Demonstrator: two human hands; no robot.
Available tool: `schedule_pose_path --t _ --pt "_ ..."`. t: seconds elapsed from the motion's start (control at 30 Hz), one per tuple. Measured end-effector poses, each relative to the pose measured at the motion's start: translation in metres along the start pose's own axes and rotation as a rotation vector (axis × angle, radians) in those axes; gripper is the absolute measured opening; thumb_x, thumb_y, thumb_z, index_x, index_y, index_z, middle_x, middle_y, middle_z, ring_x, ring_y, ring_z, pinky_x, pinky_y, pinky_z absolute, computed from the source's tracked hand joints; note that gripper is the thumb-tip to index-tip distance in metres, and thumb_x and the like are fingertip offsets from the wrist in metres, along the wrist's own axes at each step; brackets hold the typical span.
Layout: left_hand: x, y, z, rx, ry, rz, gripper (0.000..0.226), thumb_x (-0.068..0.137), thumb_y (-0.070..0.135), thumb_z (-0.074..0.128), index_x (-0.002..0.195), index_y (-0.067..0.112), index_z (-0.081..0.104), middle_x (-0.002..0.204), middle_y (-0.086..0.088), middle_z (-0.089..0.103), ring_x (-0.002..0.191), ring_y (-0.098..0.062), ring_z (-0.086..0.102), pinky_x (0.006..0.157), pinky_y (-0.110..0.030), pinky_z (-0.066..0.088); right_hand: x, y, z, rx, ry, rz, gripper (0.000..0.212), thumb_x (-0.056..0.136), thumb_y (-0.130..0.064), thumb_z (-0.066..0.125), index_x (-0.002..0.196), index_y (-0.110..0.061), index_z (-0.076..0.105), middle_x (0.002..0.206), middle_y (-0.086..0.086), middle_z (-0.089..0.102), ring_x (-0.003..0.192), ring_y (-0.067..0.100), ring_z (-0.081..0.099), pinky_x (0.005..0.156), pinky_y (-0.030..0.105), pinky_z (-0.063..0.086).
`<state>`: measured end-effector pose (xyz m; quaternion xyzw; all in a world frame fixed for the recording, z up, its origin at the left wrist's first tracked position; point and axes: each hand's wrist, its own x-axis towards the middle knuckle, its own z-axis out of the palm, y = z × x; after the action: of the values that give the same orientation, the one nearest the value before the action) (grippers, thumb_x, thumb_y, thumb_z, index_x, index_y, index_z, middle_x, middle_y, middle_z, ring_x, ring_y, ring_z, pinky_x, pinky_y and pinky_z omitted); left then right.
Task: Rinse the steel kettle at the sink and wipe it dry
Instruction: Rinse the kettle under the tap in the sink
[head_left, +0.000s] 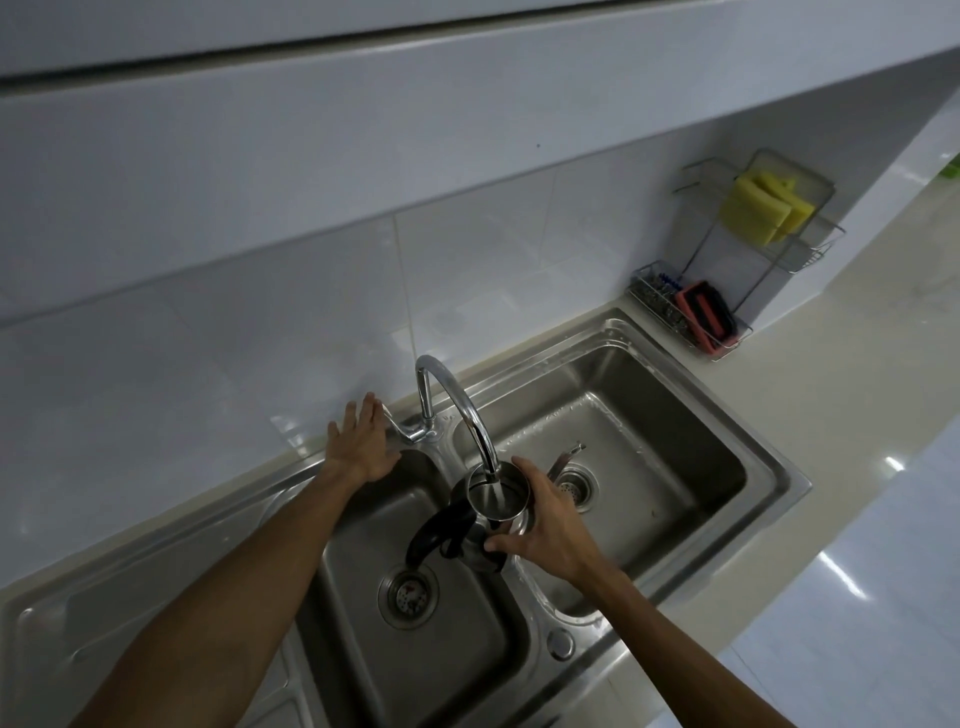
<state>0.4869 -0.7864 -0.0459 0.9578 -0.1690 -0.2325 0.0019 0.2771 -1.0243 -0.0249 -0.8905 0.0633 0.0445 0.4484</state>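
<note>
The steel kettle with a black handle is held over the divider of the double sink. Its open mouth sits right under the spout of the curved tap, and water runs into it. My right hand grips the kettle's right side, and the kettle's spout pokes out beyond my fingers. My left hand lies flat with spread fingers by the tap lever, fingertips touching its end.
A wire rack at the back right corner holds yellow sponges above and a red and black scrubber below. Each basin has a drain strainer. Pale counter runs along the right; tiled wall stands behind.
</note>
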Motion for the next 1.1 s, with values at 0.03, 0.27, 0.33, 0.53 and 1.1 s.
schedule_pose_path --t 0.03,0.27,0.33,0.53,1.1 --pt "0.000 -0.001 0.001 -0.005 -0.003 -0.002 0.097 0.095 0.050 0.057 0.160 0.011 -0.004 0.168 -0.008 -0.018 0.155 -0.036 -0.008 0.124 -0.059 0.012 0.000 0.000 0.000 0.000 -0.003 0.000 0.112 0.059 -0.053 0.090 0.150 -0.022 0.033 0.142 -0.009 0.053 0.126 0.001 0.050 0.107 0.010 0.036" --pt "-0.001 -0.003 0.001 -0.005 0.000 0.005 0.097 0.095 0.049 0.057 0.159 0.011 -0.005 0.168 -0.008 -0.018 0.155 -0.037 -0.008 0.123 -0.059 0.012 -0.001 0.001 0.001 0.003 -0.006 -0.017 0.107 0.062 -0.047 0.091 0.149 -0.022 0.033 0.135 -0.015 0.047 0.121 -0.001 0.047 0.096 -0.005 0.029" --pt "0.000 -0.003 0.000 -0.022 0.001 0.007 0.096 0.095 0.051 0.056 0.160 0.011 -0.003 0.168 -0.008 -0.016 0.155 -0.037 -0.007 0.123 -0.058 0.013 -0.001 0.002 0.000 -0.001 -0.005 -0.017 0.108 0.063 -0.047 0.091 0.150 -0.021 0.033 0.136 -0.016 0.046 0.121 -0.002 0.045 0.095 -0.006 0.026" --pt "-0.019 0.007 0.004 -0.229 0.179 0.075 0.082 0.101 0.052 0.045 0.160 0.012 0.004 0.169 -0.005 -0.008 0.156 -0.029 -0.003 0.125 -0.052 0.012 -0.002 0.000 0.001 0.014 -0.001 -0.023 0.104 0.062 -0.042 0.093 0.147 -0.021 0.036 0.133 -0.017 0.047 0.115 -0.005 0.048 0.095 -0.005 0.028" --pt "-0.133 0.092 0.029 -0.883 0.116 0.304 0.083 0.077 0.037 0.084 0.147 0.032 0.039 0.135 0.023 0.052 0.120 0.011 0.051 0.105 -0.016 0.043 -0.003 0.001 0.009 -0.003 0.023 -0.098 0.104 0.064 -0.046 0.090 0.148 -0.019 0.034 0.141 -0.009 0.050 0.126 0.002 0.049 0.103 0.004 0.034"
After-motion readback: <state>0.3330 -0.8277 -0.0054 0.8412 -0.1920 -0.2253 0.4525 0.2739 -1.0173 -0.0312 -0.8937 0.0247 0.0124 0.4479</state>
